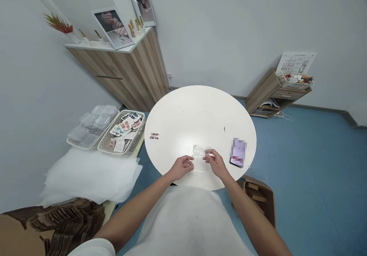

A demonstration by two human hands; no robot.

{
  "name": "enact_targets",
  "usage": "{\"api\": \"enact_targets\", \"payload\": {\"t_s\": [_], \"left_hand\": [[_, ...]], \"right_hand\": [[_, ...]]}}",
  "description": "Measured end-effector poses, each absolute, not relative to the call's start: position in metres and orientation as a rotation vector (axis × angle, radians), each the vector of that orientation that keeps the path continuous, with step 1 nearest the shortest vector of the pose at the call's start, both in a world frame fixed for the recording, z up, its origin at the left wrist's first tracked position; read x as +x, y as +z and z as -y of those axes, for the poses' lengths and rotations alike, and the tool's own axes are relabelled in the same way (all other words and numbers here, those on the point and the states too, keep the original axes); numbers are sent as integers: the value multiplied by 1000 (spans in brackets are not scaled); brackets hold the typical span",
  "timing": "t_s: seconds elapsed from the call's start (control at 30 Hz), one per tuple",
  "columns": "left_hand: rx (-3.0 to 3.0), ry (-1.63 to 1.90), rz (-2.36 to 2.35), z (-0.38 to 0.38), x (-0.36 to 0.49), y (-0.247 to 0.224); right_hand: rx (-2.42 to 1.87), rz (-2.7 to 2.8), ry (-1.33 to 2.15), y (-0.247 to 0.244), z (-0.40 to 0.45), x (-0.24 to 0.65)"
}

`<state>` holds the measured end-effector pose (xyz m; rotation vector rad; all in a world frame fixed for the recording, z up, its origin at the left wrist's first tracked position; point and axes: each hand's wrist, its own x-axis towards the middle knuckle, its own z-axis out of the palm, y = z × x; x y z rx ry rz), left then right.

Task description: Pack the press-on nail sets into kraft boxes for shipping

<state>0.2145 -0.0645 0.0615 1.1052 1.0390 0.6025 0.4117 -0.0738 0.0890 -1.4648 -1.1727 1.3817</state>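
Note:
Between my two hands is a clear plastic box with its hinged lid raised, over the near part of the round white table. My left hand grips the box's left edge between thumb and fingers. On the other side, my right hand holds it near the hinge and the right edge. Nothing shows inside the box. To the left on the table lies a small card of colourful press-on nails. A phone, its screen blurred out, lies to the right of my right hand.
On the left, a white basket of printed cards stands beside a basket of clear boxes, with white sheets nearer me. A cardboard carton is below right. A wooden cabinet stands behind left.

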Motion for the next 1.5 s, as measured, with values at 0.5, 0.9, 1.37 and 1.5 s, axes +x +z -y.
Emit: {"api": "enact_targets", "payload": {"t_s": [0.5, 0.9, 1.37, 1.5], "left_hand": [[982, 648, -1272, 75, 215, 33], [1076, 546, -1404, 77, 216, 2], [1199, 424, -1523, 75, 223, -10], [1125, 449, -1523, 79, 220, -13]], "right_hand": [[-1678, 1022, 1409, 41, 112, 393], [-1695, 1034, 1452, 13, 121, 387], [-1771, 1015, 1495, -5, 116, 386], [-1750, 940, 1537, -1, 119, 387]]}}
